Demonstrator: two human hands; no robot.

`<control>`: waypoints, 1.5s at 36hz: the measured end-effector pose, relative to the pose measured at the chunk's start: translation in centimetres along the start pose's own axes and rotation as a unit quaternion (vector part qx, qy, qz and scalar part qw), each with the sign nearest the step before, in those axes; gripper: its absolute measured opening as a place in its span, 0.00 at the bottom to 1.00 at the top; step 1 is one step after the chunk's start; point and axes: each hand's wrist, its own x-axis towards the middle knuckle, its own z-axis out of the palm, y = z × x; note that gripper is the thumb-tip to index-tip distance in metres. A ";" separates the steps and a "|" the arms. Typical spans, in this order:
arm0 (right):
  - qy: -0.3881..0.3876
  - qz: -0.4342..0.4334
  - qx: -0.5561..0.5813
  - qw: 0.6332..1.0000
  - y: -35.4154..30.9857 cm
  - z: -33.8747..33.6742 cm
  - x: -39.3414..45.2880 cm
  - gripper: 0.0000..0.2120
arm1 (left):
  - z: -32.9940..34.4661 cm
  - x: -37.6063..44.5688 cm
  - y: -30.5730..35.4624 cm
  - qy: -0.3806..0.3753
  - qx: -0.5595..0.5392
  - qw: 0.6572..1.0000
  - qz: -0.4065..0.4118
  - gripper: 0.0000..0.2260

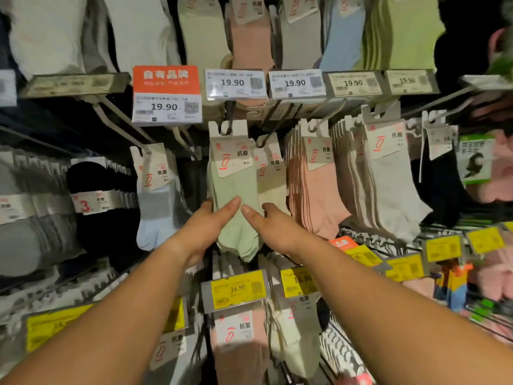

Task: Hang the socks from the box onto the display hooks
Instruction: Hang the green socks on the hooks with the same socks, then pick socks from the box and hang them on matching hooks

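Observation:
A pack of light green socks [232, 190] hangs by its white card from a dark display hook [229, 118] in the middle of the rack. My left hand [206, 226] holds the pack's left edge, thumb on the front and fingers behind. My right hand [270, 225] holds the right edge the same way, thumb on the front. Both thumbs nearly meet on the green fabric. A cream pack [270, 173] hangs just behind and to the right. The box is out of view.
Hooks of socks crowd all sides: light blue [155, 207] at left, black [94, 190] further left, pink [316, 190] and grey-white [388, 184] at right. Price tags 19.90 [236, 83] run above, yellow 16.90 tags [236, 289] below. A bare hook arm [122, 120] juts out upper left.

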 end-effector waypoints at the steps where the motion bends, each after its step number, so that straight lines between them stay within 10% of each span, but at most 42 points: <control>1: 0.005 0.002 -0.009 1.000 0.2 -0.2 -0.4 0.37 | 0.0 -0.5 0.1 0.014 0.021 1.000 0.002 0.38; 6: 0.034 -0.004 -0.060 0.998 0.6 -1.8 -4.3 0.39 | 1.6 -4.7 2.3 0.200 0.257 0.943 0.068 0.46; 10: 0.063 -0.030 -0.104 0.992 1.3 -5.0 -9.4 0.32 | 6.9 -9.8 5.7 0.299 0.385 0.852 0.193 0.30; 18: 0.089 0.067 -0.233 0.966 9.9 -18.2 -24.2 0.15 | 28.0 -15.1 6.4 0.031 0.400 0.905 0.141 0.25; 25: 0.154 0.262 -0.261 0.916 20.3 -33.2 -39.5 0.29 | 49.6 -19.9 5.1 -0.167 0.340 0.918 0.121 0.24; 38: 0.281 0.462 -0.231 0.809 33.2 -50.1 -60.1 0.28 | 80.0 -28.0 3.4 -0.405 0.285 0.855 0.153 0.25; 54: 0.301 0.607 -0.113 0.727 53.5 -57.2 -64.3 0.26 | 103.6 -28.6 -9.2 -0.572 0.283 0.766 0.080 0.17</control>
